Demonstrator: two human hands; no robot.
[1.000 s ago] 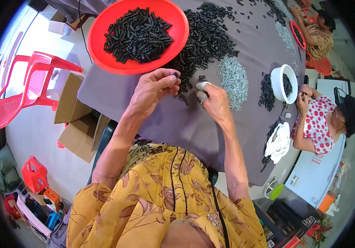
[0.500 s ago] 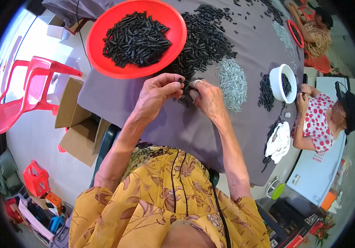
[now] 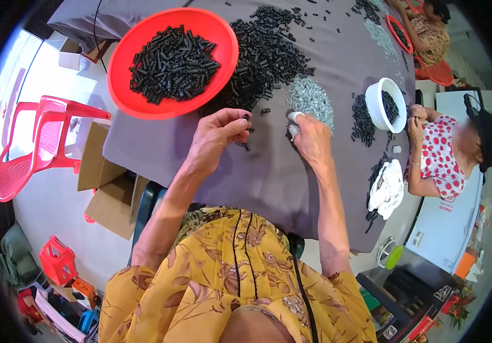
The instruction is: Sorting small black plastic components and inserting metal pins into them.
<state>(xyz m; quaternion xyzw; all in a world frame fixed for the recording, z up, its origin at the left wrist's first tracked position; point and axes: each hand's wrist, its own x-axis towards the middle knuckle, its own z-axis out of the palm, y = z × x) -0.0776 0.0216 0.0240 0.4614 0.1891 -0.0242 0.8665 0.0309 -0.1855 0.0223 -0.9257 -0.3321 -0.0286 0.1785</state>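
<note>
My left hand (image 3: 218,139) is closed, with a small black tube-like piece (image 3: 246,117) pinched between thumb and forefinger. More black bits show below its fingers. My right hand (image 3: 313,140) is apart from it, at the near edge of a pile of small silvery clear-looking pieces (image 3: 314,97). White wraps cover its thumb and forefinger tips, which are drawn together; what is between them is hidden. Beyond both hands spreads a heap of black tube pieces (image 3: 266,54). A red basin (image 3: 121,74), at the far left, holds many more of the black pieces.
A grey cloth (image 3: 246,183) covers the table. On its right stand a white bowl (image 3: 376,108) and a crumpled white cloth (image 3: 386,191). A person in a dotted top (image 3: 443,143) works there; another person (image 3: 432,40) sits farther back. Left are a red chair (image 3: 48,134) and an open carton (image 3: 111,197).
My right hand has moved right, away from my left hand to the silvery pile. My left hand stays closed on its black piece. The whole view has shifted slightly.
</note>
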